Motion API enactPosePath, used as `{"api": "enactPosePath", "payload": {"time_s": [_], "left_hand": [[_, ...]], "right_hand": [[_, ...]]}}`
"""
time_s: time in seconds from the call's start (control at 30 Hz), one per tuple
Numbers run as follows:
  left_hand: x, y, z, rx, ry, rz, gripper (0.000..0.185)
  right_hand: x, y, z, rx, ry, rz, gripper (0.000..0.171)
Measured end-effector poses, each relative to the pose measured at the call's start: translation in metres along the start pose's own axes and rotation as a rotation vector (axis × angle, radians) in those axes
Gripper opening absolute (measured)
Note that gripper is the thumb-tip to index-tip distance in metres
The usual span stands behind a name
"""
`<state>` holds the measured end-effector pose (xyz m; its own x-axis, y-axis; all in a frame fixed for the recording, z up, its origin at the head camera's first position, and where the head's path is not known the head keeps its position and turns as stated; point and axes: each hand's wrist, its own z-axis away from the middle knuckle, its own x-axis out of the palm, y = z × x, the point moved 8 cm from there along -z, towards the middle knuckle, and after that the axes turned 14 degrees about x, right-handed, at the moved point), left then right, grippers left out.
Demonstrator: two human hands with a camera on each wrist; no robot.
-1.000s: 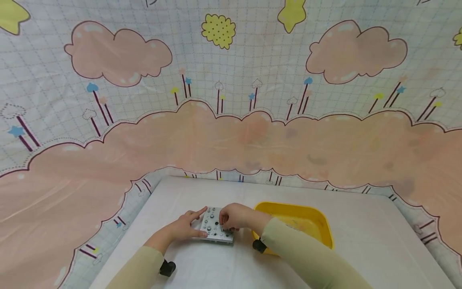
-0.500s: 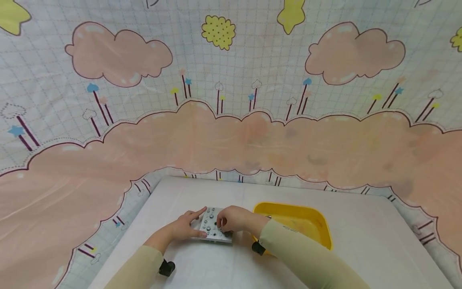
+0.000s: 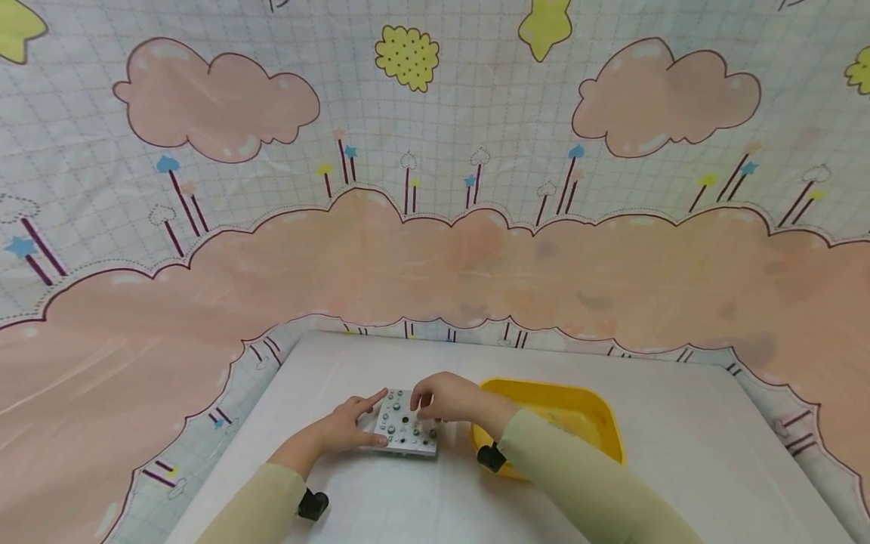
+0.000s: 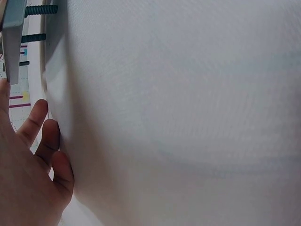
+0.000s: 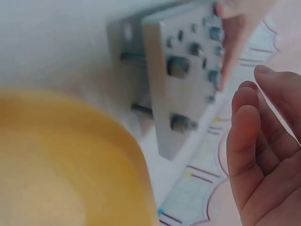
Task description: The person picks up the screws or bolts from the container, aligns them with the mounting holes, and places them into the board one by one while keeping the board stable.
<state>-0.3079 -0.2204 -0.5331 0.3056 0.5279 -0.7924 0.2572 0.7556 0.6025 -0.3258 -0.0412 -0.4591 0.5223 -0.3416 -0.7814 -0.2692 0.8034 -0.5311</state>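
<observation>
left hand (image 3: pixel 350 425) lying spread, steadying grey plate (image 3: pixel 406 432) on tabletop (image 3: pixel 612 468); right hand (image 3: pixel 445 397) hovering above plate, fingers loosely relaxed, holding nothing; yellow tray (image 3: pixel 584 412) sitting just beside

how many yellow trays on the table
1. The yellow tray sits on the white table, just right of the grey bolt plate, partly behind the right forearm. No other shows in any view.

R hand (image 3: pixel 445 398) lifted off plate (image 3: pixel 406 433), toward far edge
</observation>
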Motion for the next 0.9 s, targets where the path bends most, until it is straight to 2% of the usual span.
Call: {"api": "enactPosePath", "payload": {"time_s": [0.2, 0.47, 0.7, 0.9], "left_hand": [[0.0, 0.0, 0.001, 0.004, 0.008, -0.003, 0.099], [0.001, -0.003, 0.0, 0.013, 0.007, -0.003, 0.098], [0.001, -0.001, 0.001, 0.015, 0.01, -0.004, 0.1], [0.0, -0.001, 0.001, 0.007, 0.009, -0.01, 0.099]], "right_hand": [[-0.026, 0.012, 0.011, -0.01, 0.026, -0.09, 0.01], [-0.053, 0.06, 0.024, 0.083, 0.065, -0.159, 0.004], [-0.068, 0.1, 0.036, 0.093, 0.108, -0.151, 0.005], [-0.068, 0.127, 0.039, 0.103, 0.119, -0.101, 0.009]]}}
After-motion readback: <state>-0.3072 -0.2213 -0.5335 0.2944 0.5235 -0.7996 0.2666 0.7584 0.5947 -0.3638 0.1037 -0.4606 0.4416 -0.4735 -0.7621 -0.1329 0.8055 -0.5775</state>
